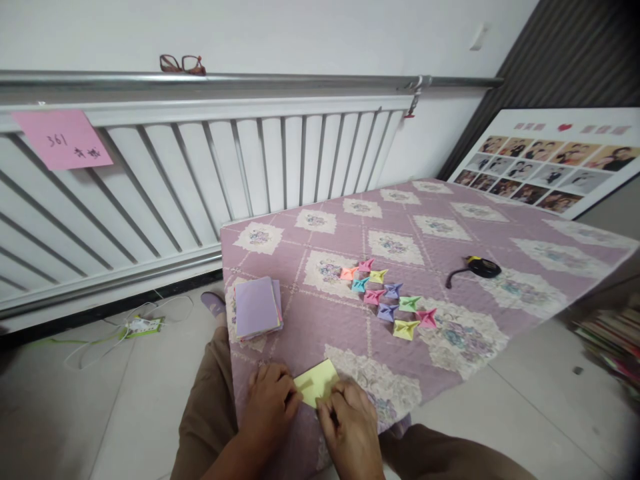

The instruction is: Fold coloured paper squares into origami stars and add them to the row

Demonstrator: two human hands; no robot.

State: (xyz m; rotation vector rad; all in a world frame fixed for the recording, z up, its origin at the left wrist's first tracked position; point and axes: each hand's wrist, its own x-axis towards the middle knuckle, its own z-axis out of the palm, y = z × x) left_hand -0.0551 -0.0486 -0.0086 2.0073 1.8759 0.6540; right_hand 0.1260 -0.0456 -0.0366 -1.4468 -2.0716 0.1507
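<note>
A folded piece of yellow paper (319, 380) lies on the near part of the patterned tablecloth (305, 337), between my two hands. My left hand (273, 403) is closed, with its curled fingers on the paper's left edge. At the lower right corner, my right hand (350, 420) pinches the paper, and its fingertips cover that corner. A stack of coloured square paper (257, 307), purple on top, sits beyond my left hand. Farther off stand several small folded paper shapes (387, 311) in pink, yellow, blue, purple, green and orange, grouped in slanting rows.
A black tape measure (483, 267) with a wrist strap lies on the right of the table. Behind it leans a framed photo board (545, 160). A white radiator (280, 153) runs along the wall, with glasses (183, 65) on its pipe. A power strip (143, 326) lies on the floor.
</note>
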